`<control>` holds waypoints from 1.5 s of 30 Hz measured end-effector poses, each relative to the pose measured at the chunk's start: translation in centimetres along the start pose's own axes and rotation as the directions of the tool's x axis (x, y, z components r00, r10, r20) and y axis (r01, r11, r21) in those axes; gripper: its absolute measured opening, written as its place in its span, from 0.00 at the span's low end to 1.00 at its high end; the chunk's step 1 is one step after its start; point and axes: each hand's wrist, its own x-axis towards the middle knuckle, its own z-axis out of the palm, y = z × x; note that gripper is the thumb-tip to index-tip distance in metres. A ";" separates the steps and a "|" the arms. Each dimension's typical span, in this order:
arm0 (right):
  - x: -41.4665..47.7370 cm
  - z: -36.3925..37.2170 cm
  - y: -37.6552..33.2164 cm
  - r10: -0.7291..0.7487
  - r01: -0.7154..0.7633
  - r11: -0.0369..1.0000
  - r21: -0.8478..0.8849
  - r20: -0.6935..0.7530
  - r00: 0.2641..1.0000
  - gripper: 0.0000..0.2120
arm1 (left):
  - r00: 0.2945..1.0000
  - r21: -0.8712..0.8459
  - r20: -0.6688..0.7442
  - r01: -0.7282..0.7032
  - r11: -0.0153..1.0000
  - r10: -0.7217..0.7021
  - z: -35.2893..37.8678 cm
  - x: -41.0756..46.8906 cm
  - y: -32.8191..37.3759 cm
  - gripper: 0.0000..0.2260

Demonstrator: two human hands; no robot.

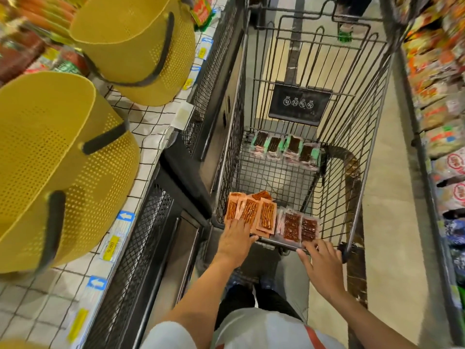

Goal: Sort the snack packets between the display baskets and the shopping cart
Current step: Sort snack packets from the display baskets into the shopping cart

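Head cam: the shopping cart [364, 122] has orange snack packets [261, 212] and red packets [299, 226] at its near end, with green-edged packets [286, 147] at the far end. The left hand [235, 238] lies flat on the orange ones. The right hand [322, 265] has loose fingers touching the red ones, gripping nothing. Two yellow baskets [63, 159] sit on the shelf to the left.

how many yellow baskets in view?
2 baskets: near basket and far basket, both on the shelf left of the cart. Yellow sliver at bottom-left may be a third.
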 end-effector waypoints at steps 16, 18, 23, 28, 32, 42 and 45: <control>1.0 -4.6 -1.6 -0.109 0.094 0.993 0.072 0.247 0.963 0.12 | 0.941 -0.316 -0.127 0.262 0.912 -0.314 -3.9 -8.7 0.0 0.17; 1.3 -6.5 -4.1 -0.181 0.147 0.978 0.145 0.261 0.948 0.10 | 0.916 -0.331 -0.106 0.335 0.882 -0.387 -5.1 -11.9 -0.7 0.17; 0.0 -13.0 -15.2 -0.599 0.483 0.757 0.441 0.173 0.781 0.09 | 0.816 -0.462 -0.255 0.368 0.807 -0.519 -11.0 -21.7 -0.9 0.17; -5.8 -20.6 -28.6 -0.902 0.749 0.195 0.633 -0.184 0.390 0.08 | 0.452 -0.590 -0.635 0.238 0.771 -0.626 -16.3 -34.8 -0.7 0.16; -11.7 -22.9 -37.2 -0.932 0.756 -0.142 0.640 -0.343 0.115 0.12 | 0.207 -0.516 -0.765 0.370 0.773 -0.610 -17.1 -44.5 -3.1 0.17; -20.0 -20.3 -49.4 -0.941 0.809 -0.336 0.482 -0.195 -0.275 0.16 | 0.124 -0.593 -0.612 0.582 0.557 -0.781 -11.3 -58.3 -9.2 0.21; -21.1 -19.5 -51.2 -0.914 0.886 -0.229 0.404 0.223 -0.339 0.24 | 0.147 -0.614 -0.570 0.579 0.537 -0.809 -9.9 -58.6 -9.7 0.21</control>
